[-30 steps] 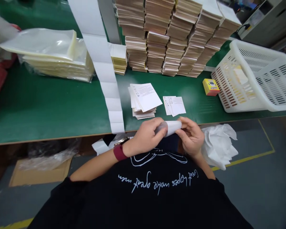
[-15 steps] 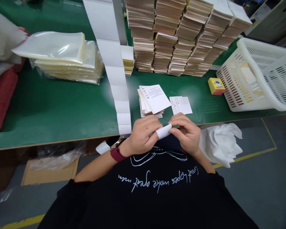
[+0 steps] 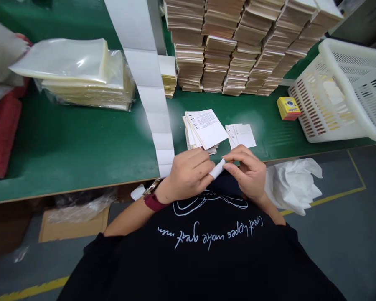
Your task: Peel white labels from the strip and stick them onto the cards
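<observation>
Grey factory floor (image 3: 341, 251), marked with a yellow line, runs beneath a green-topped counter (image 3: 81, 146) crowded with printed paper goods. Tall stacks of tan-edged cards (image 3: 216, 46) fill the far side. A fan-folded white paper strip (image 3: 144, 71) runs across the counter toward its near edge, beside a clear plastic bag (image 3: 84, 71) of pale yellow sheets. To the right sit a small yellow box (image 3: 288, 108) and a white plastic basket (image 3: 341, 96).

The person's hands work at the counter's near edge, above a black T-shirt (image 3: 207, 251). The left hand (image 3: 186, 175), with a watch on a red strap (image 3: 153, 202) at its wrist, is curled closed around one end of a white paper slip (image 3: 217, 169). The right hand (image 3: 247, 173), partly open, pinches the other end between thumb and fingers. The slip looks rolled or folded, though the fingers hide too much to be sure. It should be very light, thin and easily creased, so it is best held gently by its edges. Just beyond lie a pile of printed white leaflets (image 3: 205, 128) and two smaller sheets (image 3: 240, 136), with crumpled white wrapping (image 3: 293, 186) below the counter's edge at right.
</observation>
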The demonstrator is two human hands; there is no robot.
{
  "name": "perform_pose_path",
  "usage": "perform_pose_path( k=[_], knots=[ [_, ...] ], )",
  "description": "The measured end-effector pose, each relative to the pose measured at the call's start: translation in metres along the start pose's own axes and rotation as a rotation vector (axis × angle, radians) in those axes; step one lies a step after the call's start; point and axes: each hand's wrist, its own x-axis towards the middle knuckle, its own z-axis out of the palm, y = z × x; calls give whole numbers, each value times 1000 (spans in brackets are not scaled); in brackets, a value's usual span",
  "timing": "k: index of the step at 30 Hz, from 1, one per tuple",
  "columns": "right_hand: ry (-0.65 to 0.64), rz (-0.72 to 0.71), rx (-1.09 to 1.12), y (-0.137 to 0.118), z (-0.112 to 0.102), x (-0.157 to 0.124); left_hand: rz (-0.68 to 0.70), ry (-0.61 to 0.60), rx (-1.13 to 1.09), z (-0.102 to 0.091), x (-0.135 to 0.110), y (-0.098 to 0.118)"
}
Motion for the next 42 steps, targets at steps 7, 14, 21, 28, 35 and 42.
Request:
perform_pose_path(
  k=[7, 14, 21, 28, 35, 42],
  knots=[
    [-1, -42, -3, 4, -1, -1, 29, -42, 98, 0, 0, -2],
    [-3, -68, 78, 10, -1, 1, -10, -23, 150, 1, 2, -2],
    [47, -346, -134, 13, 1, -2, -82, 17, 78, 3, 2, 1],
    [517, -386, 127, 5, -16, 22, -24, 108, 327, -7, -5, -8],
    [17, 157, 177, 34, -8, 78, 166, 230, 302, 11, -7, -30],
    [-73, 228, 195, 39, 3, 94, 164, 215, 264, 20, -13, -39]
  ],
)
